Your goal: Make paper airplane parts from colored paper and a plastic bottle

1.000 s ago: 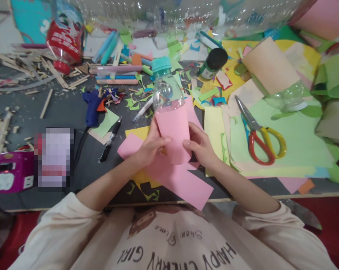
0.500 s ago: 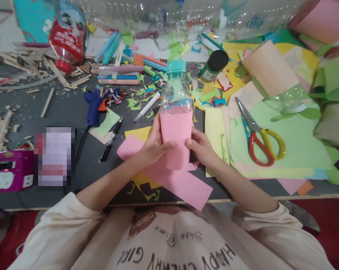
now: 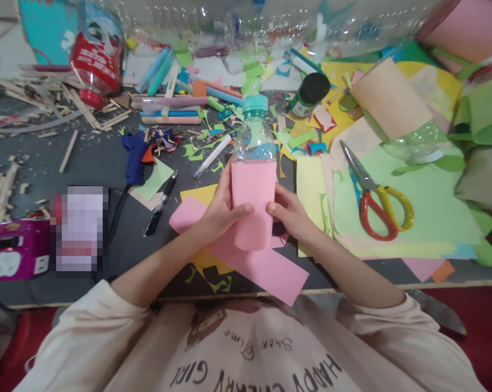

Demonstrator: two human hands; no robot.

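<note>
A clear plastic bottle (image 3: 254, 201) with a turquoise cap has pink paper wrapped round its lower part. My left hand (image 3: 223, 209) grips its left side, the thumb lying across the pink paper. On the right side my right hand (image 3: 289, 209) holds it with the thumb tip pressed on the paper; its other fingers are partly hidden behind. Beneath the bottle lie a pink paper strip (image 3: 282, 275) and a yellow sheet (image 3: 200, 193). Yellow and red scissors (image 3: 376, 198) rest on light green paper (image 3: 442, 218) at the right.
On the left are a blue glue gun (image 3: 135, 155), a black pen (image 3: 161, 204), a phone (image 3: 80, 228) and a purple box (image 3: 19, 250). Behind stand a red-labelled bottle (image 3: 96, 65), markers (image 3: 172, 100), a black-capped jar (image 3: 309, 95) and a peach-wrapped bottle (image 3: 393, 100). Scraps lie around.
The bottle has tilted slightly, its cap a little lower and nearer to me. Both hands keep their hold on it.
</note>
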